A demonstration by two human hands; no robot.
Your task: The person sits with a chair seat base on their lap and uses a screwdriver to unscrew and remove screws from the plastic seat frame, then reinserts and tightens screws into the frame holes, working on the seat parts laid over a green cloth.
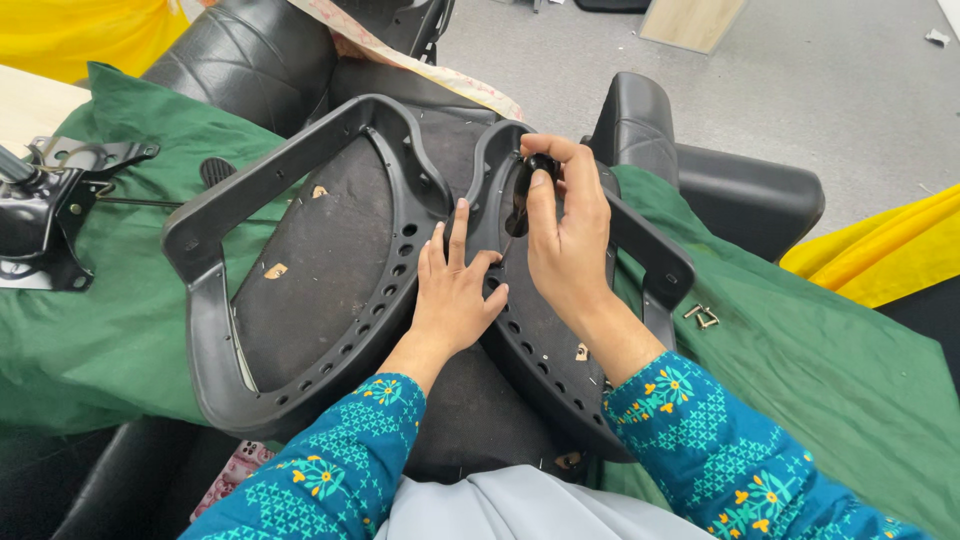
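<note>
Head view, looking down at a person's lap and 2 bare hands. An upturned chair seat [330, 260], dark fabric underside up, lies across the lap at centre. 2 black plastic armrest frames are set on it: the left frame [215, 300] loops from the near centre round to the far left, and the right frame [640, 250] runs from the far centre down to the near right. Both frames carry a row of small round holes along their inner edges.

The left hand [455, 290] lies flat and released, palm down, fingers spread, on the inner edge of the frames at centre; it grasps nothing. The right hand [565, 235] is just right of it, raised and clenched around a black tool handle [540, 165] pinched between thumb and fingers at the far end of the hand. The handle stands over the curved top of the right frame; its tip is hidden behind the hand. The 2 hands are near each other but not touching. Both sleeves are teal with yellow flowers.

A green cloth [800, 370] covers the surface to the left and right of the seat. 2 small metal pieces [702, 316] lie on it, just right of the right frame. A black metal chair mechanism [45, 215] sits at the far left. A black padded chair back [250, 55] stands beyond the seat, and grey floor [800, 90] fills the far right.
</note>
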